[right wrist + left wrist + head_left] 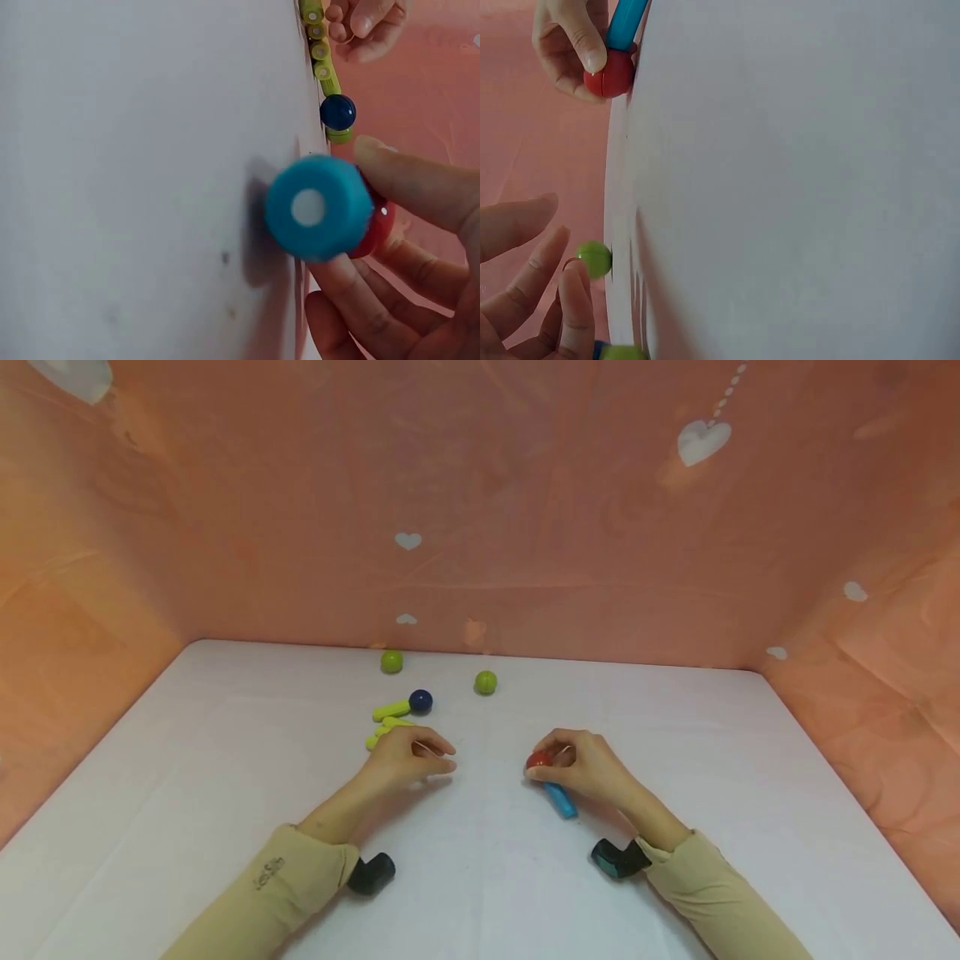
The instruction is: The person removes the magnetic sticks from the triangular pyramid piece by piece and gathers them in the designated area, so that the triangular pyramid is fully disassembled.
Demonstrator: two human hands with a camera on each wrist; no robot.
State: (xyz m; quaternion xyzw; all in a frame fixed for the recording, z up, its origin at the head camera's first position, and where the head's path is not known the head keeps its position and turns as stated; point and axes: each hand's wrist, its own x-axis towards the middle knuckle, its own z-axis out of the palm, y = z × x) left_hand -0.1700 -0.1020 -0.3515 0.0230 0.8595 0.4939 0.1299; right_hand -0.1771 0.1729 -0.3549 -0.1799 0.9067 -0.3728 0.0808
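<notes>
My right hand (592, 767) pinches a red ball (537, 761) between thumb and fingers. A blue stick (561, 802) sits against that ball and points back toward me; its round end with a white centre (308, 208) faces the right wrist camera. My left hand (411, 758) holds nothing, its fingers loosely bent and the thumb apart from them. Just behind it lie several yellow-green sticks (390, 711), partly hidden by the hand. A dark blue ball (421, 702) touches the end of the farthest stick.
Two green balls, a left one (392, 662) and a right one (486, 682), sit toward the far edge of the white table (480, 877). An orange cloth with pale hearts (480, 485) hangs around the back and sides. Each wrist wears a black camera (372, 874).
</notes>
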